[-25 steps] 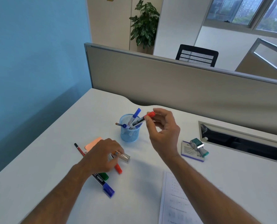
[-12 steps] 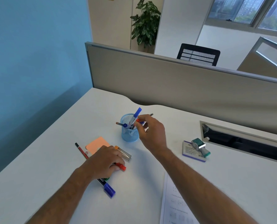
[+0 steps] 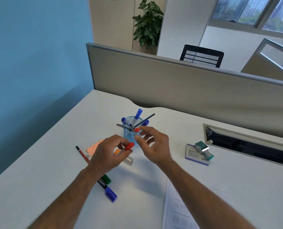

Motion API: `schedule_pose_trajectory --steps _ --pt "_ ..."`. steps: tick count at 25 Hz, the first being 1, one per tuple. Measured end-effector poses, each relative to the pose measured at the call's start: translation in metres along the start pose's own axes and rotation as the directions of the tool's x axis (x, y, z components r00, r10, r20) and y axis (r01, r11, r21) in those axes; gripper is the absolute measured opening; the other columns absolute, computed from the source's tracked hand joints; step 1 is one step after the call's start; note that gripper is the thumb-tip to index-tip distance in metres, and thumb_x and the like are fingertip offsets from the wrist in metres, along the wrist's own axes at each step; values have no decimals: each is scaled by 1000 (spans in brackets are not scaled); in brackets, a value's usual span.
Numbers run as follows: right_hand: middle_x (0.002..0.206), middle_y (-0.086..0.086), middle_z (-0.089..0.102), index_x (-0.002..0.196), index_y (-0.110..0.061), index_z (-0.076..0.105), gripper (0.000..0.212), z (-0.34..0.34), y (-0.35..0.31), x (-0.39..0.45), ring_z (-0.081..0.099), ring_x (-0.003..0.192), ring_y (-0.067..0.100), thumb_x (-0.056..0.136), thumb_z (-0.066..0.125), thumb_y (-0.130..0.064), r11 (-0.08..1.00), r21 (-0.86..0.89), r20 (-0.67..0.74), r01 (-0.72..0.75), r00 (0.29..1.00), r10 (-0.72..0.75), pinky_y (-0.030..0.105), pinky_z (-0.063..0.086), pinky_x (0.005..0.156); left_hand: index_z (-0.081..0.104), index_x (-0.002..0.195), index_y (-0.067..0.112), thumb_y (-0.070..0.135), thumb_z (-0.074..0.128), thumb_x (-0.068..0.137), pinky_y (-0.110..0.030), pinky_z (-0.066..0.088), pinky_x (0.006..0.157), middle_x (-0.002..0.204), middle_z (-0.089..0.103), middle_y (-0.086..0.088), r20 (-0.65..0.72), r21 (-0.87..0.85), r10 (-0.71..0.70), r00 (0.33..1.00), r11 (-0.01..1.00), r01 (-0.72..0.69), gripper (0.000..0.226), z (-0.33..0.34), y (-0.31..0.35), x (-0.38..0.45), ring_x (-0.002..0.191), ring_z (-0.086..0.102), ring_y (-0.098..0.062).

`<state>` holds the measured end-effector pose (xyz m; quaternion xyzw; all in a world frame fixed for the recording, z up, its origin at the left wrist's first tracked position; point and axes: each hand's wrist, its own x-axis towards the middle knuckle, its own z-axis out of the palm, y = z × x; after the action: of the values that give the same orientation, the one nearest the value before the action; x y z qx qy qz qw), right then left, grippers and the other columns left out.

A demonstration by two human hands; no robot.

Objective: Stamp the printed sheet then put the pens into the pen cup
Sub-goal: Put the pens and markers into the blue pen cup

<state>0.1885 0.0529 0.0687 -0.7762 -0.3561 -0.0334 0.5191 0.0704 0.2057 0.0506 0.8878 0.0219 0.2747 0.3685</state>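
Observation:
A blue mesh pen cup (image 3: 127,136) stands mid-desk holding several pens, among them a red-capped marker (image 3: 136,129). My left hand (image 3: 110,153) is lifted just in front of the cup, shut on a red-capped pen (image 3: 129,146). My right hand (image 3: 154,145) hovers beside the cup with fingers spread and nothing in it. On the desk lie a blue-capped marker (image 3: 107,189), a green-capped marker (image 3: 106,179) and a thin red pencil (image 3: 82,154). The printed sheet (image 3: 178,210) lies at the near right, partly under my right arm. The stamp (image 3: 203,148) rests on a small box.
An orange sticky pad (image 3: 93,147) and a silver stapler-like piece (image 3: 129,160) lie under my left hand. The small box (image 3: 195,155) sits right of centre. A cable slot (image 3: 246,142) runs along the right, a grey partition (image 3: 170,83) behind.
My right hand let the red-capped marker go into the cup and opened, drawing back slightly. My left hand lifted a red-capped pen off the desk toward the cup.

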Motion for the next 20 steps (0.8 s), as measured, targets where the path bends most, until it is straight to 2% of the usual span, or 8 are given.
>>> schedule_pose_trajectory --steps 2,7,10,12,14,17,20 --pt "101 0 75 115 -15 68 41 0 -5 -8 70 85 12 80 77 -34 992 126 56 1 998 -8 26 60 67 67 98 18 31 78 78 -13 51 69 89 68 10 -90 -87 -16 996 996 8 26 0 8 5 81 63 -9" --pt "94 5 76 110 -6 70 32 9 -14 -17 73 81 11 79 78 -10 985 160 49 69 996 -78 32 61 73 68 100 15 36 77 73 -6 48 72 91 69 11 -109 -68 -38 993 997 31 35 2 18 10 83 64 -1" --pt "95 4 76 109 -7 71 28 8 -20 -14 71 79 11 81 76 -9 989 128 48 73 996 -79 31 61 73 66 99 21 42 78 70 -7 49 71 89 68 18 -56 -75 -57 997 996 53 38 -2 14 10 85 64 -2" --pt "94 2 75 106 -7 70 25 4 -25 -9 69 78 11 82 76 -10 990 112 -10 91 996 -90 25 60 71 64 92 31 46 82 65 -9 50 69 81 67 25 38 -64 -142 989 987 144 36 -10 6 10 86 63 -2" --pt "93 -2 73 105 -7 70 24 -3 -30 -1 68 76 9 81 76 -7 985 133 -108 114 989 -100 19 57 70 64 82 35 44 88 60 -13 49 67 82 67 25 183 12 -254 950 966 256 34 -22 -9 9 83 62 -1" --pt "90 -6 71 105 -10 69 24 -12 -38 14 68 76 5 83 74 -5 973 189 -232 130 969 -85 18 56 70 69 78 38 40 94 49 -19 46 74 83 68 23 406 104 -351 844 935 338 38 -41 -29 4 82 61 0" --pt "91 -5 71 107 -13 68 23 -13 -39 26 68 78 6 84 72 -9 976 176 -271 131 959 -80 18 56 70 68 81 48 41 95 42 -6 40 67 90 64 30 574 264 -433 695 901 344 48 -51 -38 -4 91 54 12"
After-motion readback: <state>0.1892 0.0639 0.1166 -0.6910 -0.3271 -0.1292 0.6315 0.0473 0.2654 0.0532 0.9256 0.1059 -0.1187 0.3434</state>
